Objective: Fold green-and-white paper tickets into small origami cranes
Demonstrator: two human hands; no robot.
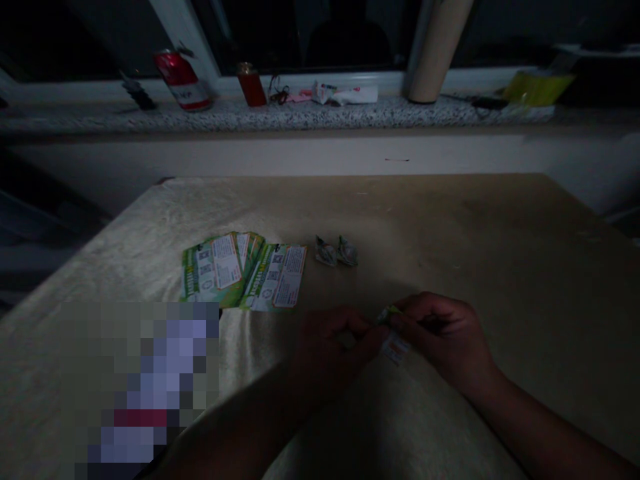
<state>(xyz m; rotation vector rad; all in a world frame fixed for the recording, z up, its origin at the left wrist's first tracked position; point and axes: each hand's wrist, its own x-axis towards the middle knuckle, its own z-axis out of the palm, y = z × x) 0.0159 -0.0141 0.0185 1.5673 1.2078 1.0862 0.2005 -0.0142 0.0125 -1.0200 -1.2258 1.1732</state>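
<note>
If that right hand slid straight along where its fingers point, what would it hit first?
Beyond the printed paper it pinches, the right hand would probably meet the left hand first, though depth is unclear.

The cards (pixel 277 283) are green and white with orange edging. The held piece (pixel 396 349) is green and white. The sill (pixel 280 122) is speckled grey
</note>
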